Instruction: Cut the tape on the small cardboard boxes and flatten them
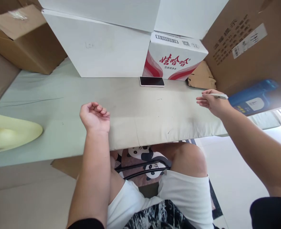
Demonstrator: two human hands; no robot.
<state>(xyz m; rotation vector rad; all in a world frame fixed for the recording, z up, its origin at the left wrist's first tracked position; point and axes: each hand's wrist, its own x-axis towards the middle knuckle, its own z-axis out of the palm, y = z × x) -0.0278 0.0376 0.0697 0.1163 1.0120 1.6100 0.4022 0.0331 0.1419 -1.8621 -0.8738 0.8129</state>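
Sitting along the thumb side of the right hand [213,103], a pale slim object [221,95], above the bench [130,117]. Thumb and straightish fingers seem to pinch it lightly; a slack grip could drop it near the blue package [252,97]. Left hand [94,116] half curled, palm up, visibly bare. Phone [152,81] by the boxes [114,47]; a wide sweep could knock it.

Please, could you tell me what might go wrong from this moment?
The thin pale object may slip: the right hand seems to hold it lightly, its fingers nearly straight. The phone lies at the foot of the red-and-white box; if that box shifts forward, it could push the phone.
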